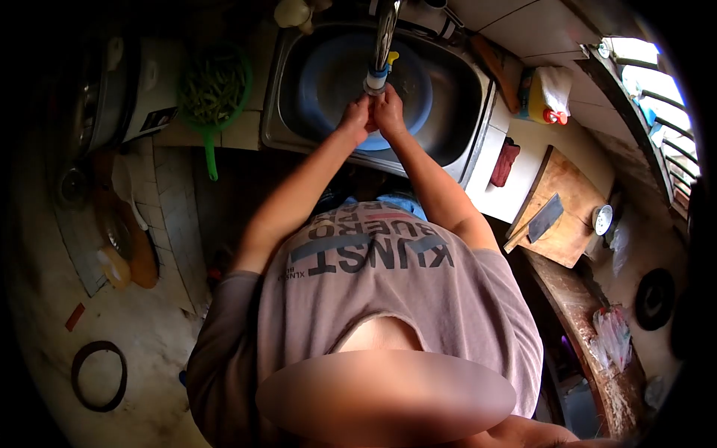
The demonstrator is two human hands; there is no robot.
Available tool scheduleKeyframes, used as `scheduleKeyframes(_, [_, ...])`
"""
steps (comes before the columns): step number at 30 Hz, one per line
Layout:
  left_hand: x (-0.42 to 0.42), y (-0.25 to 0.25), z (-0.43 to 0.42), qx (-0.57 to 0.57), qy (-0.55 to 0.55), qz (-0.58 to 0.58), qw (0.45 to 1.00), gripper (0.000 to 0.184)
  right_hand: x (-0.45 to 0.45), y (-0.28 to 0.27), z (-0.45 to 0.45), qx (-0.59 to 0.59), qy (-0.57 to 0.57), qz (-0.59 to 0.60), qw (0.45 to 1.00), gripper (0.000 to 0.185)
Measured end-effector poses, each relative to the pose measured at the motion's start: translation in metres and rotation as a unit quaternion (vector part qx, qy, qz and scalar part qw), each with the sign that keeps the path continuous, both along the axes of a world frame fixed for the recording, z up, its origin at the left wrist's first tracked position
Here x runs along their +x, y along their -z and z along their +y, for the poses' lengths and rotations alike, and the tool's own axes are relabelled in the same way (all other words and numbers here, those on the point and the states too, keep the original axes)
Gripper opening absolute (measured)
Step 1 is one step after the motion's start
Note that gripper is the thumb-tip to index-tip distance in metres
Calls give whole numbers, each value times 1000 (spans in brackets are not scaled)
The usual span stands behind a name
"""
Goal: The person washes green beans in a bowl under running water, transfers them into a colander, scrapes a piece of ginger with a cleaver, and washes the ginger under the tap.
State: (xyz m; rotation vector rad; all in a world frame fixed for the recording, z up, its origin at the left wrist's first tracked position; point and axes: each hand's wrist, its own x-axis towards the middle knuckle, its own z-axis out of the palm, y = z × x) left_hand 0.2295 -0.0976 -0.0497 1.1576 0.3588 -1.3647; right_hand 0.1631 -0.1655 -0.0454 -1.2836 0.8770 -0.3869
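Note:
My left hand (357,118) and my right hand (388,113) meet just below the nozzle (375,81) of a chrome tap (386,33). Both have curled fingers pressed close together; whatever lies between them, if anything, is hidden. The nozzle has a blue band, and a small yellow lever (393,57) sticks out beside it. Beneath my hands a round blue basin (312,86) stands inside the metal sink (461,142). Whether water is running cannot be made out.
Left of the sink, a green strainer (211,153) holds green pods. A wooden board (571,183) bearing a dark cleaver (546,217) lies to the right, near a small bowl (603,219). A dark red cloth (505,163) and a yellow bottle (535,104) sit closer to the sink.

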Motion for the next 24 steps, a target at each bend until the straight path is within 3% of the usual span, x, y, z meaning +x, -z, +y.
scheduleKeyframes(2, [-10, -28, -13, 92, -29, -71, 993, 35, 9, 7, -5, -156, 36, 80, 984, 21])
scheduleKeyframes(7, [-4, -20, -14, 86, 40, -101, 990, 42, 13, 17, -8, -75, 55, 67, 993, 21])
scheduleKeyframes(9, [-3, -29, -18, 94, 43, -114, 988, 45, 8, 19, -1, -65, 38, -72, 995, 18])
scheduleKeyframes(13, [13, -33, -13, 83, 105, -71, 988, 49, -2, -9, 9, -17, 14, -89, 996, 18])
scheduleKeyframes(15, [7, -34, -16, 91, 71, -84, 990, 49, 1, -10, 6, -175, 16, 18, 984, 22])
scheduleKeyframes(18, [1, -34, -20, 102, 55, -136, 984, 48, 12, -8, 3, -185, 33, 75, 979, 27])
scheduleKeyframes(22, [-3, -29, -20, 101, 74, -211, 969, 49, 26, 29, -4, -87, 108, 1, 990, 35])
scheduleKeyframes(24, [-7, -31, -19, 109, 77, -210, 969, 48, 27, 23, -11, 63, 123, -34, 990, 45])
